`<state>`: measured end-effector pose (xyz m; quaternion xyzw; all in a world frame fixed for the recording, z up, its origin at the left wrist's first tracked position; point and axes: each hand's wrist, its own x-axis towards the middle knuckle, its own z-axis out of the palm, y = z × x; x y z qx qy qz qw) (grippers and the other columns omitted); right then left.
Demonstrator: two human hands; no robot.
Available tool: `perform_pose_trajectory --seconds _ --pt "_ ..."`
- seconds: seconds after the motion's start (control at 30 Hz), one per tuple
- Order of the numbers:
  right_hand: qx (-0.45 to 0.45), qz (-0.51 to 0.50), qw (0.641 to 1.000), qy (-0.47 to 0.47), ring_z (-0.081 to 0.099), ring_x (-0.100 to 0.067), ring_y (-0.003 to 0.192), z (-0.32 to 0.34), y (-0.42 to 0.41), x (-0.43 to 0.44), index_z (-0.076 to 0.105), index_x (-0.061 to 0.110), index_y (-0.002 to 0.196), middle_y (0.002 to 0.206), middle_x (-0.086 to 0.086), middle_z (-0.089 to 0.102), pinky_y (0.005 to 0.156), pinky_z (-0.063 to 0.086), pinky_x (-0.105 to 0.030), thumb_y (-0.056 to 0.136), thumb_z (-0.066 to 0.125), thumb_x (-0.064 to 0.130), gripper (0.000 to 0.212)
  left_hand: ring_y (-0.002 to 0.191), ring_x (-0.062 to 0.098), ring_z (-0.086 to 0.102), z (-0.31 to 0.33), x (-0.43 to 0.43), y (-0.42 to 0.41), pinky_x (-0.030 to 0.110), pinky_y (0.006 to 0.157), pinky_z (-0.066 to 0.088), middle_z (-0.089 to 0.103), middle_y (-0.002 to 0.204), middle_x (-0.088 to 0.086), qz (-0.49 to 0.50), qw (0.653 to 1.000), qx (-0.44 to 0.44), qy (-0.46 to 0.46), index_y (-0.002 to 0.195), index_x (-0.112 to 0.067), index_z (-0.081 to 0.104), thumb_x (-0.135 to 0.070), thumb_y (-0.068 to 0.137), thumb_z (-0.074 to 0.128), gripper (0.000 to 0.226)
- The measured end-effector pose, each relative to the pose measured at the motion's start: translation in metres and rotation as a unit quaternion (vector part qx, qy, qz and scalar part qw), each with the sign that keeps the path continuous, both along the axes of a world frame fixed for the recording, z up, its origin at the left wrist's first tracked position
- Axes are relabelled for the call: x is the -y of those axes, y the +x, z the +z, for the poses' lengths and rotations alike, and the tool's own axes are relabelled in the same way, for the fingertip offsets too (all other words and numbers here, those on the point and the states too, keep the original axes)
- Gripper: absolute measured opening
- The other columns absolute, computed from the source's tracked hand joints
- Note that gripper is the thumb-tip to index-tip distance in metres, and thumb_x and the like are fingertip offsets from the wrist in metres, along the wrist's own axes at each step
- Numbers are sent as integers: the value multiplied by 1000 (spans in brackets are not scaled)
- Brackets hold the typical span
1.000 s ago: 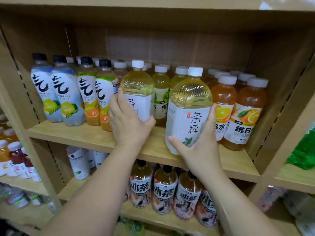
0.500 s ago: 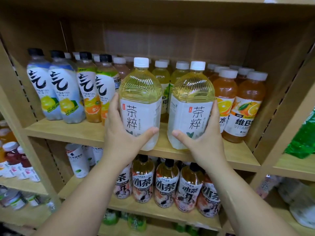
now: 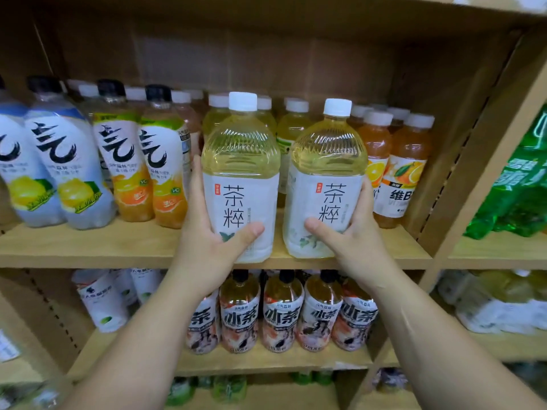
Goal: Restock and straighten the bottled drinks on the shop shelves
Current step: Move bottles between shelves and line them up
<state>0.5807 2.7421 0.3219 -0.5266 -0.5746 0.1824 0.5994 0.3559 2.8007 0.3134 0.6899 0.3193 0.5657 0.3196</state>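
Note:
Two big bottles of pale yellow tea with white labels and white caps stand upright side by side at the front edge of the wooden shelf (image 3: 88, 247). My left hand (image 3: 207, 241) grips the left tea bottle (image 3: 240, 173) from its left side, thumb across the label's lower front. My right hand (image 3: 355, 235) grips the right tea bottle (image 3: 327, 176) from its right side, thumb across the front. Both labels face me. The bottles' bases sit at the shelf's edge.
Left of the tea stand sparkling-water bottles (image 3: 71, 167) and orange-labelled ones (image 3: 165, 173). Orange vitamin drinks (image 3: 405, 167) stand on the right, smaller bottles behind. The lower shelf holds a row of tea bottles (image 3: 284, 315). A green shrink-wrapped pack (image 3: 521, 184) fills the right bay.
Both hands pulled the two tea bottles forward to the shelf's front edge and turned them so the labels face me. The view moved closer to the shelf.

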Motion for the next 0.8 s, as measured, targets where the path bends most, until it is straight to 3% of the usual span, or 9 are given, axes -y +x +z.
perform_pose_trajectory --seconds 0.07,0.17,0.23,0.33,0.47,0.67,0.73,0.8 --pt "0 -13 1000 9 62 -6 125 -1 -3 3 14 30 160 138 14 62 105 54 -46 75 87 32 112 136 -8 44 -2 0 -3 19 107 40 35 159 -21 -19 1000 -4 7 157 -50 -3 -43 73 79 118" --pt "0 -25 999 22 62 -7 125 -3 -8 7 12 28 162 138 14 62 104 55 -45 75 85 28 113 136 -12 41 0 0 -4 14 105 38 28 163 -20 -32 999 -4 13 146 -69 -7 -55 69 74 113" --pt "-5 -36 999 37 62 -8 126 -3 -13 11 12 25 162 140 12 61 103 56 -43 75 85 23 113 140 -8 38 -1 -1 -2 24 112 37 28 163 -17 -22 999 -8 37 142 -74 -5 -57 71 77 109" --pt "-3 -47 997 56 61 -12 129 -5 -18 21 7 28 163 144 8 59 104 54 -48 78 85 17 115 148 9 35 -5 -3 4 51 118 36 30 163 -11 -16 998 -7 64 151 -63 1 -54 73 82 112" --pt "-9 -51 996 68 58 -12 133 -4 -14 40 4 34 163 150 7 54 106 52 -54 81 82 16 115 150 13 33 -7 11 15 55 116 37 27 165 -12 -35 998 8 55 150 -66 2 -57 69 79 112" --pt "-10 -49 995 83 56 -11 135 -1 19 76 3 33 163 147 21 53 109 50 -52 79 82 12 117 146 4 36 3 44 49 52 116 38 29 160 -26 -77 995 39 52 144 -72 4 -51 69 83 111" --pt "-9 -57 994 90 54 -13 137 0 38 91 4 31 163 151 17 50 109 49 -54 80 85 14 118 138 -5 44 9 58 69 42 111 44 37 148 -41 -98 992 52 59 143 -69 7 -40 73 90 112" --pt "-8 -60 993 97 55 -15 137 1 61 107 7 33 163 153 10 49 107 51 -55 79 87 15 118 130 -12 49 15 73 92 23 102 49 42 135 -51 -115 989 66 70 147 -56 9 -25 72 84 110"
